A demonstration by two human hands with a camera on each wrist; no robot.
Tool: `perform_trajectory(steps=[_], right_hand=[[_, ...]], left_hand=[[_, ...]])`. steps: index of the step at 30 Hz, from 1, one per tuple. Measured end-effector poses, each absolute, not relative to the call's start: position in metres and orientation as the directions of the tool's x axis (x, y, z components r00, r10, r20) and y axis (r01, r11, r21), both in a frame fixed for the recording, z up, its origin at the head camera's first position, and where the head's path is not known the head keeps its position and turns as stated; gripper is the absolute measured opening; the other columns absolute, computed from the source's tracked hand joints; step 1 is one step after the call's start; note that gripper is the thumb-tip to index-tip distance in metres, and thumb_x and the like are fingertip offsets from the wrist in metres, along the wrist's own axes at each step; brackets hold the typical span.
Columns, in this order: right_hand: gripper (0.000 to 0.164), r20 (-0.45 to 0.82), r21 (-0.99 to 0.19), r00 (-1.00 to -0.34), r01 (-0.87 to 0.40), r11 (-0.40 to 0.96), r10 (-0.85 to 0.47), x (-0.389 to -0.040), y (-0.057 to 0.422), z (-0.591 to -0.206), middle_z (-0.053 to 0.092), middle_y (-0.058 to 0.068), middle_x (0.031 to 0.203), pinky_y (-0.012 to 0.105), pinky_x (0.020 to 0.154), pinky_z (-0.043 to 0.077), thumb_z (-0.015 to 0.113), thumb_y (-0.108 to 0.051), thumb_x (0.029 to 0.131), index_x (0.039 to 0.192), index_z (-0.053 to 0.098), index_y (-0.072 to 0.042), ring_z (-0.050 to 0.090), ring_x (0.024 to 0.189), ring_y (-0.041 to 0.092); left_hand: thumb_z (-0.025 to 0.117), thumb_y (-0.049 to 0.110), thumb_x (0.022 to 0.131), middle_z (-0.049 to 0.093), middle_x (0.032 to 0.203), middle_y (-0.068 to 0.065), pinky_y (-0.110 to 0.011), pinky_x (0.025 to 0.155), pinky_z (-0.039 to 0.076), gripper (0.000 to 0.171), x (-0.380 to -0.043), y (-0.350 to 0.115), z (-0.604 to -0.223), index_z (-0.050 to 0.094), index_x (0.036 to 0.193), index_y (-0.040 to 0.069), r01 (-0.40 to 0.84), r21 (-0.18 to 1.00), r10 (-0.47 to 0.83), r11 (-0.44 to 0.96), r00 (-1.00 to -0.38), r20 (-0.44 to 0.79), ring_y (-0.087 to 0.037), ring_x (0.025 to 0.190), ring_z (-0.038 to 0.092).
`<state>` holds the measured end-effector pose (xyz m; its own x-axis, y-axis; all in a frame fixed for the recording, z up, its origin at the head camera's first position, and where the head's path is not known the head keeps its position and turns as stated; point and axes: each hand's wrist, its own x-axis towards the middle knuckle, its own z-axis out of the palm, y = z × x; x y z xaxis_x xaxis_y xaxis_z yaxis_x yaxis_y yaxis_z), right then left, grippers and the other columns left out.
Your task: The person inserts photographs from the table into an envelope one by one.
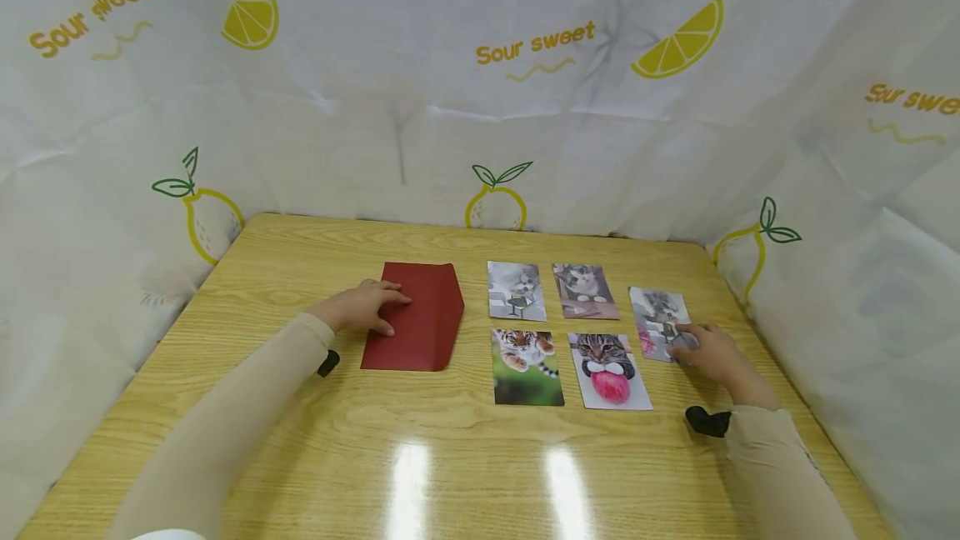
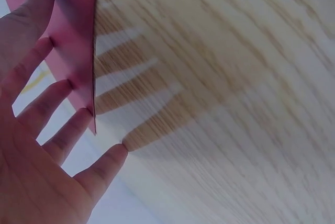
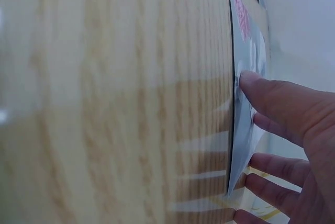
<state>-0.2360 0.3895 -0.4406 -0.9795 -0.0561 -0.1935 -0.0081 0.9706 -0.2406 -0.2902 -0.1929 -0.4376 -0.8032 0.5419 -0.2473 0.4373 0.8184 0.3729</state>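
A red envelope (image 1: 420,307) with its flap folded out to the right lies flat on the table. On its left side rests my left hand (image 1: 367,307), fingers spread; in the left wrist view the thumb and several fingertips touch the red paper (image 2: 73,41). To the right, my right hand (image 1: 711,352) touches the lower right part of a grey cat picture card (image 1: 656,315). Seen from the right wrist, its thumb lies on the card (image 3: 242,130) while the other fingers stretch past the card's edge. The card lies flat on the wood.
Between the hands lie two grey-toned cat cards (image 1: 516,294) (image 1: 585,286), a tiger card (image 1: 528,373) and a card of a cat with a pink ball (image 1: 611,373). The wooden table (image 1: 300,457) meets a white lemon-print curtain (image 1: 360,107) at its back and sides.
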Motion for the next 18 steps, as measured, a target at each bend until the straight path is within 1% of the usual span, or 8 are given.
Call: perform_trajectory(steps=[12, 18], right_hand=[[0.067, -0.197, -0.251, -0.979, -0.005, 0.968, -0.057, -0.2364, 0.3901, -0.4410, 0.032, 0.048, 0.132, 0.070, 0.098, 0.033, 0.061, -0.038, 0.094, 0.135, 0.044, 0.012, 0.035, 0.119, 0.063], [0.065, -0.193, -0.257, -0.979, -0.009, 0.966, -0.061, -0.2359, 0.3895, -0.4403, 0.032, 0.048, 0.132, 0.070, 0.098, 0.033, 0.062, -0.035, 0.094, 0.134, 0.045, 0.012, 0.035, 0.119, 0.063]], left_hand=[[0.074, 0.025, 0.086, 0.030, 0.155, -0.019, -0.051, 0.108, 0.037, 0.061, -0.2906, -0.1923, -0.4383, 0.051, 0.141, 0.013, 0.434, 0.377, 0.540, 0.818, -0.806, -0.242, -0.044, 0.141, 0.025], [0.074, 0.025, 0.086, 0.030, 0.155, -0.020, -0.051, 0.107, 0.038, 0.060, -0.2892, -0.1915, -0.4359, 0.051, 0.141, 0.012, 0.430, 0.381, 0.538, 0.818, -0.807, -0.244, -0.045, 0.140, 0.025]])
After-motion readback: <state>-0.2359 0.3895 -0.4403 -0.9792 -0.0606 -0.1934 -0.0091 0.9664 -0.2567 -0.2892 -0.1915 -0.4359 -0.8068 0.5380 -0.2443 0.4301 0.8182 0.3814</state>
